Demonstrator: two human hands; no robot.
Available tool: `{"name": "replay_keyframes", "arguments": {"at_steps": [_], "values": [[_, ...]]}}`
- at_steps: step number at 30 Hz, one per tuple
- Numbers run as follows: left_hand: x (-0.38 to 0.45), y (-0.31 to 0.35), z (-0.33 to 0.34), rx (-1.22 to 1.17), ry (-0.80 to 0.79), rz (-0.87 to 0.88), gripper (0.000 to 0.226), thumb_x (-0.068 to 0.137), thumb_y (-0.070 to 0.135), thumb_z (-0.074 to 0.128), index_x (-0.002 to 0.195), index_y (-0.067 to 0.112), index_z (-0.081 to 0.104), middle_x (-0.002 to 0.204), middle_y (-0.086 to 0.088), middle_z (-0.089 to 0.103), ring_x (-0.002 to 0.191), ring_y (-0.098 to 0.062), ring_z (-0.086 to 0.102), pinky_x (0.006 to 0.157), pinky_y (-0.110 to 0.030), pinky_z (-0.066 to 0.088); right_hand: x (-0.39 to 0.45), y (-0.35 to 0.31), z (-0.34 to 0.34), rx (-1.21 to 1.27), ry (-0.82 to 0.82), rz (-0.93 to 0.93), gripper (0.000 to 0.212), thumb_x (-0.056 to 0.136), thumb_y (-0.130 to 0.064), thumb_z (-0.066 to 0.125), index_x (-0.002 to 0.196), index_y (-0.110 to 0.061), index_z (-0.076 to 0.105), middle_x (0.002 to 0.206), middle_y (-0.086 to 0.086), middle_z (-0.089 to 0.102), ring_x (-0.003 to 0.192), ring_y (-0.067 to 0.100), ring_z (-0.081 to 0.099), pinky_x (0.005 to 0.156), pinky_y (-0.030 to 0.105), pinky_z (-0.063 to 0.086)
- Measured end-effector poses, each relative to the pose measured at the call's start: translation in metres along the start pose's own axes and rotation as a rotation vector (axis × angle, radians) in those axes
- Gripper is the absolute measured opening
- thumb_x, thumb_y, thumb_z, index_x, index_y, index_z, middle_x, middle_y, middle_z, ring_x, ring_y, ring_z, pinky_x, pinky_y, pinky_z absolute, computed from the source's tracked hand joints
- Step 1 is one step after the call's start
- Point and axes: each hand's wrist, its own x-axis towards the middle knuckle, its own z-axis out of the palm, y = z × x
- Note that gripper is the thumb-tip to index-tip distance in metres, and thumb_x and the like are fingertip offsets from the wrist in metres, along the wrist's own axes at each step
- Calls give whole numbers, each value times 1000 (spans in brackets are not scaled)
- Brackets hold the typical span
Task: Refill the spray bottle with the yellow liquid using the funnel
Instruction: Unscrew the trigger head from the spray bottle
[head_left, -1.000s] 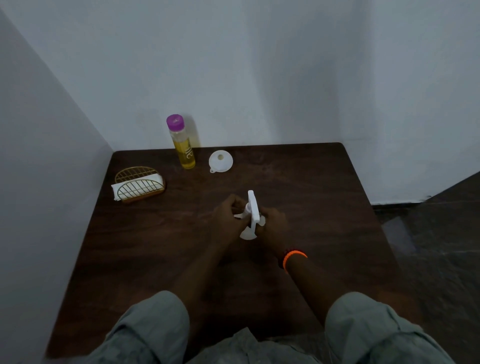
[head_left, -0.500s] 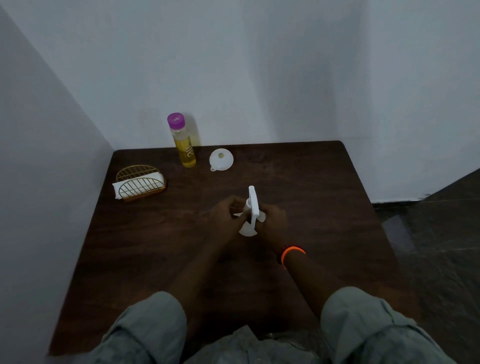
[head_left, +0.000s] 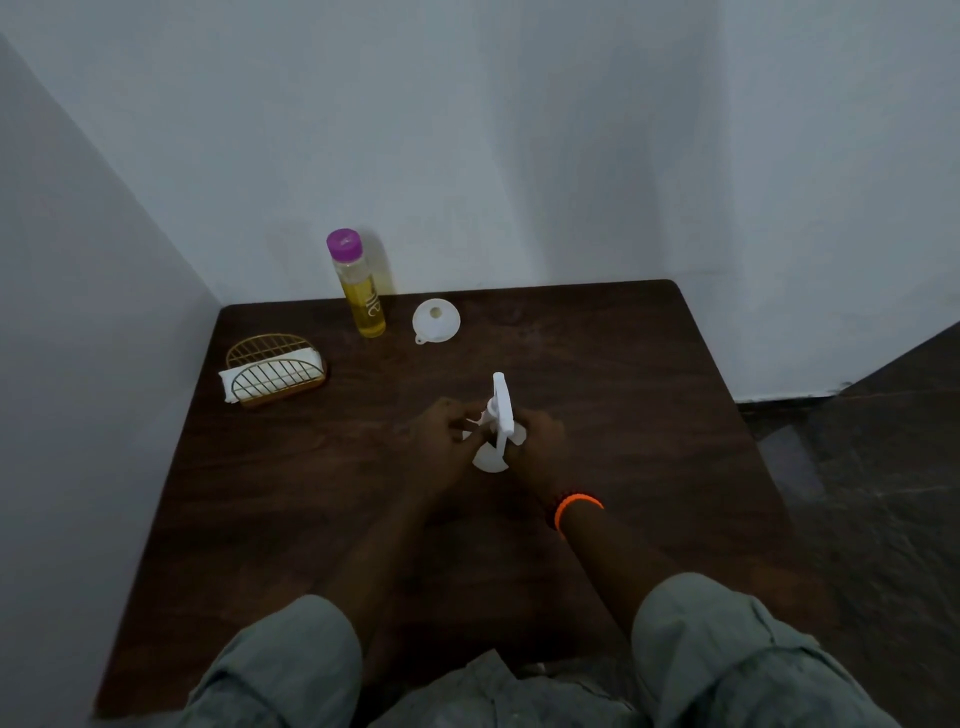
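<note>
A white spray bottle stands at the middle of the dark wooden table, its white trigger head pointing away from me. My left hand grips the bottle's neck below the spray head from the left. My right hand holds the bottle's body from the right. Most of the bottle is hidden between the two hands. A clear bottle of yellow liquid with a purple cap stands at the table's back edge. A white funnel lies just right of it, mouth up.
A gold wire holder with white napkins sits at the back left of the table. White walls close the table on the left and back. Dark floor lies to the right. My knees in grey trousers are at the near edge.
Both hands stay on the spray bottle in the same place. The view has shifted slightly; no object has visibly moved.
</note>
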Motion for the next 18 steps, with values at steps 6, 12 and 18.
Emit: {"name": "replay_keyframes", "arguments": {"at_steps": [6,12,18], "values": [[7,16,3,-24,-1,-6,33,85,21,76,116,13,69,107,5,66,95,-7,62,73,-7,41,-4,-2,-2,18,11,-15,23,93,-19,66,112,-8,71,106,11,74,99,23,69,89,38,55],[1,10,2,-64,-2,16,30,84,29,77,112,22,71,105,7,69,95,-6,64,80,-22,51,-3,-1,-1,1,-10,2,30,90,-25,68,117,-12,70,110,7,73,104,22,68,92,38,55],[1,1,-3,-57,62,1,32,76,31,84,101,16,71,95,9,68,83,-1,63,71,-18,52,0,1,2,12,13,14,32,91,-24,68,120,-9,68,113,9,72,105,22,68,87,27,51]]}}
